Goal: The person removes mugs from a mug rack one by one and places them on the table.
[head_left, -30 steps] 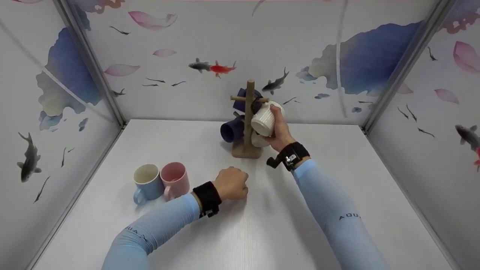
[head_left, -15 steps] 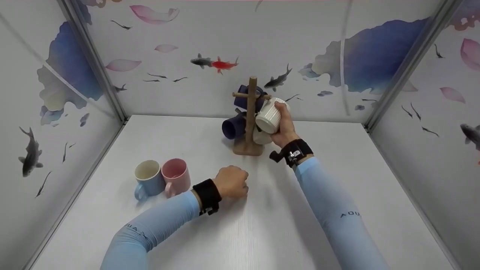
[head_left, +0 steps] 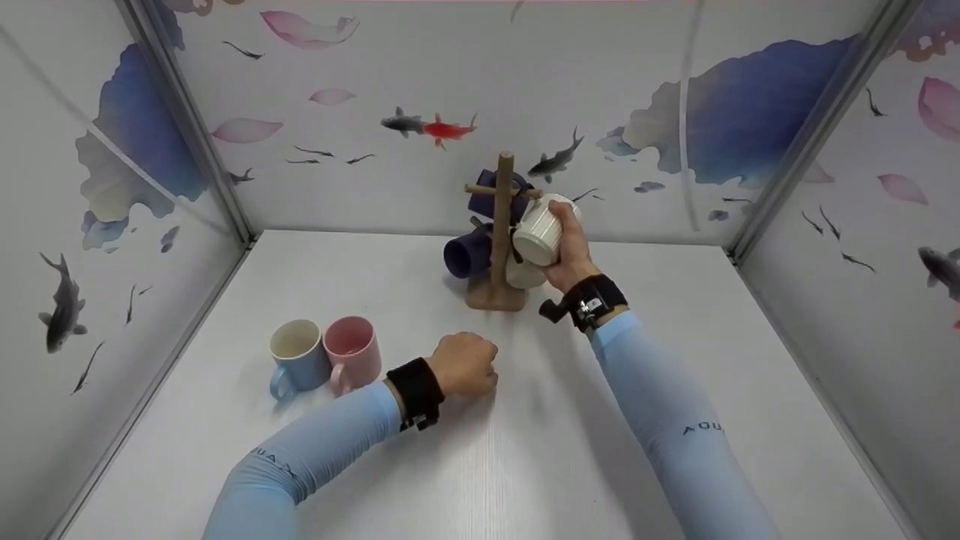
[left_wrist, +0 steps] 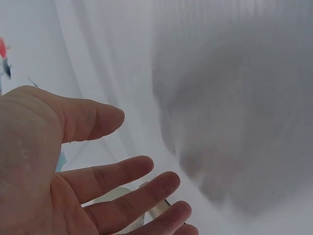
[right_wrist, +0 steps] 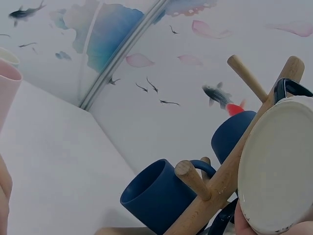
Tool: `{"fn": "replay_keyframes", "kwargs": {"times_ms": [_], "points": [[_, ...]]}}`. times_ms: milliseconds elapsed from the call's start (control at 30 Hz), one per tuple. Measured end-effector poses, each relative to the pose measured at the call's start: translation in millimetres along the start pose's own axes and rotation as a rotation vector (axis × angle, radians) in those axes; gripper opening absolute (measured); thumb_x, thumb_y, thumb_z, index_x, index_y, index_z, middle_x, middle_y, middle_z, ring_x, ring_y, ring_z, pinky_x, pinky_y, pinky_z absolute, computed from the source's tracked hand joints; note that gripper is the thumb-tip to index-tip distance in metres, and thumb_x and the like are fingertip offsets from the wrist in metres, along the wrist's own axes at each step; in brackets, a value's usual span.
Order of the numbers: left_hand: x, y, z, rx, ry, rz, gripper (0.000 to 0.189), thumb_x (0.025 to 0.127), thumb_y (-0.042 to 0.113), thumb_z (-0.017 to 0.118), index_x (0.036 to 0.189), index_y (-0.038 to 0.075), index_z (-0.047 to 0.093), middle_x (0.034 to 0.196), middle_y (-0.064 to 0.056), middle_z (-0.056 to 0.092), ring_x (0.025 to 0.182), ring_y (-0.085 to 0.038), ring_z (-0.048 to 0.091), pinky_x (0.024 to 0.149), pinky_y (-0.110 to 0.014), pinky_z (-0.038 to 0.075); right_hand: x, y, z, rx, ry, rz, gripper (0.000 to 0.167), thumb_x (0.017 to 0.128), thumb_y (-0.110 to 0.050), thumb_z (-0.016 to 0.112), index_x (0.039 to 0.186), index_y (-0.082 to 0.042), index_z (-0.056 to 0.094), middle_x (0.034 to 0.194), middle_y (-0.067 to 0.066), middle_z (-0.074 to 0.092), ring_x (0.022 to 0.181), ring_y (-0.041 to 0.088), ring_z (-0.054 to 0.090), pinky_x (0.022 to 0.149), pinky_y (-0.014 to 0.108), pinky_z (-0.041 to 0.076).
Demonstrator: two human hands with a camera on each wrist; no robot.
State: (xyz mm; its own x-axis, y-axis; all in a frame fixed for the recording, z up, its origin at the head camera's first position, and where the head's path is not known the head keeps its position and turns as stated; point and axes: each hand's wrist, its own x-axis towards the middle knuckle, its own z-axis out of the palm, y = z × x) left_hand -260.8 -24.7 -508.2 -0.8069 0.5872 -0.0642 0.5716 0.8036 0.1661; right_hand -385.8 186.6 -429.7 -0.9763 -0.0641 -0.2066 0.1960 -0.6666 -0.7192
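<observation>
White ribbed mug [head_left: 535,234] in its grip, the person's right hand [head_left: 570,251] is raised beside a brown wooden mug rack [head_left: 495,296] in the head view. Its fingers curl round the side of the mug, which tilts with its base toward the camera. The rack stands near the middle of the far edge of the white rectangular surface [head_left: 540,465] and bears an upper dark-blue mug [head_left: 484,196], a lower dark-blue cylindrical mug [head_left: 466,255] and a second whitish mug [head_left: 525,274] low on its right. Nearer the left edge, a light-blue mug with a cream inside [head_left: 301,371] and a pink mug [head_left: 355,360] stand upright, side by side. The left hand [head_left: 465,365] is over the middle of the surface, back of the hand upward.

In the left wrist view, its thumb and fingers are relaxed and well parted, holding nothing; a pale rounded shape behind them is mostly hidden.

In the right wrist view, the raised mug's round base faces the camera, with fingers below it. A dark handle shows near the top of the rack's post; whether it loops a peg I cannot tell.
</observation>
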Motion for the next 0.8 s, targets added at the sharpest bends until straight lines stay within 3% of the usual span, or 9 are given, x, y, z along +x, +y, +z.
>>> {"fn": "replay_keyframes", "kwargs": {"times_ms": [333,800], "points": [[-0.1,-0.1,-1.0,-0.014,-0.017,-0.019,0.029,0.097,0.022,0.073,0.074,0.014,0.058,0.067,0.007,0.043,0.065,-0.014,0.042,0.055,-0.035,0.039,-0.4,-7,0,-0.005,0.005,0.015,0.048,0.105,-0.04,0.068,0.143,-0.016,0.055,0.121,0.005,0.068,0.099,0.02,0.072,0.083,0.035,0.064],[0.8,2.7,2.4,-0.015,-0.014,-0.015,0.024,0.098,0.021,0.072,0.077,0.013,0.063,0.068,0.007,0.044,0.066,-0.014,0.043,0.057,-0.038,0.044,-6.7,-19,-4,-0.068,0.02,-0.071,0.047,0.103,-0.039,0.069,0.142,-0.018,0.054,0.121,0.003,0.065,0.099,0.018,0.07,0.082,0.033,0.064]]}}
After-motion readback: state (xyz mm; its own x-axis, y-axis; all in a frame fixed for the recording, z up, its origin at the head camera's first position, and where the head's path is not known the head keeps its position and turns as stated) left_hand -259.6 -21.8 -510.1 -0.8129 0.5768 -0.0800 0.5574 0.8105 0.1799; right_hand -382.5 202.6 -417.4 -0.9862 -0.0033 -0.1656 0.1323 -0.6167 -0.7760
